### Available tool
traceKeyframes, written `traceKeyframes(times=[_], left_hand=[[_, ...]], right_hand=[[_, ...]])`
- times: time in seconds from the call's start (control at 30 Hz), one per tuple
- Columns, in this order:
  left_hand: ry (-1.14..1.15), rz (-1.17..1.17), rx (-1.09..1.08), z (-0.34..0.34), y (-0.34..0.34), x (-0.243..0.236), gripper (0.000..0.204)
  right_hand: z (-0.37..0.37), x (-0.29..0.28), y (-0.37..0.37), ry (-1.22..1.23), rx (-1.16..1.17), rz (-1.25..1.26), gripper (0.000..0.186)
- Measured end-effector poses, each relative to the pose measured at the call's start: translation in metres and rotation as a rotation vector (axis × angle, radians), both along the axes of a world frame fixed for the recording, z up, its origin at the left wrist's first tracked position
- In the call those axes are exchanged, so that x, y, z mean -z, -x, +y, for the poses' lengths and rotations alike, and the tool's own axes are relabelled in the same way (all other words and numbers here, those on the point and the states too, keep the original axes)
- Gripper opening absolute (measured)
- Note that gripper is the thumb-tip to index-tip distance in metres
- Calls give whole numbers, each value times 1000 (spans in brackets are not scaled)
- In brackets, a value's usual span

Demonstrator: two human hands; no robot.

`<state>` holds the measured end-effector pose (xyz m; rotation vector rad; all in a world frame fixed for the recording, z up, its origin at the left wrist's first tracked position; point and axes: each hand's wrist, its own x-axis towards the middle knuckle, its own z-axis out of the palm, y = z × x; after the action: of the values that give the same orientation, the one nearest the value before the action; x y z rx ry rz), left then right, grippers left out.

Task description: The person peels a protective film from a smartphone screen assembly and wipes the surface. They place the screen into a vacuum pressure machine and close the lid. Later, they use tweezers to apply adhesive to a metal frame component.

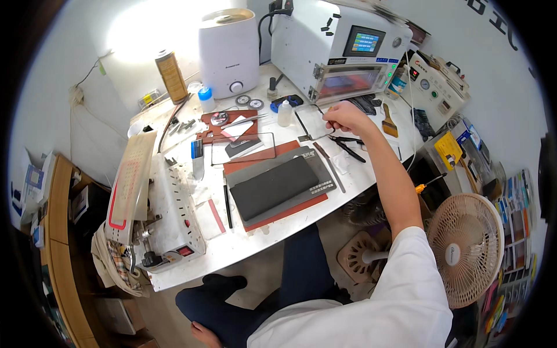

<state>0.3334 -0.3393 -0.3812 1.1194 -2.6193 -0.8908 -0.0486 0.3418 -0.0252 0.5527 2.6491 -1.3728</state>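
Note:
My right hand (pixel 348 118) reaches across the table to the front of the white machine, its fingers pinched together. At its fingertips is a clear, thin piece with black edges (pixel 301 124); what exactly the fingers grip is too small to make out. Black-handled pliers (pixel 349 149) lie just below that wrist. Part of my left hand (pixel 206 334) shows low down beside my thigh, away from the table, and its fingers are mostly hidden. In front of me a black pad (pixel 272 188) rests on a grey mat (pixel 326 180) over a reddish-brown sheet (pixel 284 213).
A white machine with a screen (pixel 342 75) and a humidifier (pixel 229 55) stand at the back. On the left is a white box-shaped device (pixel 174 209). A thin rectangular frame (pixel 243 161), a black pen (pixel 227 203) and a dropper bottle (pixel 285 113) lie about. A fan (pixel 466 249) stands right.

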Motion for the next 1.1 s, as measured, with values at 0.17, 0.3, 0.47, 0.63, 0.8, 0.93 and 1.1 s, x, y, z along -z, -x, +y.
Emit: traceKeyframes(times=[0.17,0.3,0.47,0.63,0.8,0.93,1.1], left_hand=[[287,361,219,80,52,-89,39],[-685,553,352,179,81,-201,36],[-1334,596,642,226,122,-298,38],[-1288,520,654,200,102,-289,39],[-1312,502,539,193,86,-281,34],[-1331,466,524,188,82,-275,30],[-1362,485,509,184,83,-272,26]], right_hand=[[-32,-16,-98,99,55,460,12],[-109,-33,-169,347,-120,362,9],[-194,-8,-217,714,-447,19,9],[-225,27,-229,819,-543,-151,8],[-239,47,-237,879,-540,-237,6],[-244,53,-239,881,-546,-257,7],[-250,52,-238,895,-538,-280,7]])
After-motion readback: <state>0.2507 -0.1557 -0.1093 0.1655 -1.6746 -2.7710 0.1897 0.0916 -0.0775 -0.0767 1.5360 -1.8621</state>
